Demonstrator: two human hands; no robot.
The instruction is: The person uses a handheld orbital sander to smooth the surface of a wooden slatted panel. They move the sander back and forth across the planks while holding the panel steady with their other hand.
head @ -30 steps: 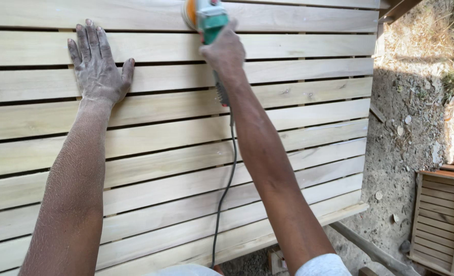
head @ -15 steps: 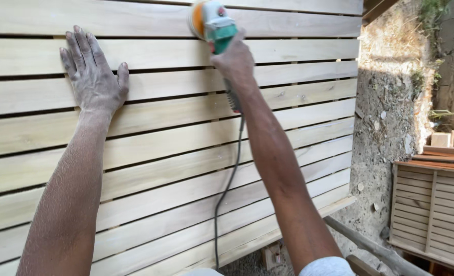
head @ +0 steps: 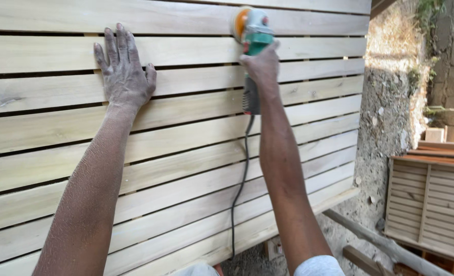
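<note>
The green-and-grey handheld power sander with its orange disc (head: 251,31) has slid a little down and to the right along the top boards of the pale slatted wooden panel (head: 58,128) compared with a second ago, so the pass seems to be working across that slat. The right hand (head: 262,66) is clenched around the tool's body, its black cord (head: 240,189) trailing down. The dust-coated left hand (head: 123,76) stays flat, fingers spread, bracing on the slats. A smaller louvred wooden shutter (head: 431,204) leans at right.
</note>
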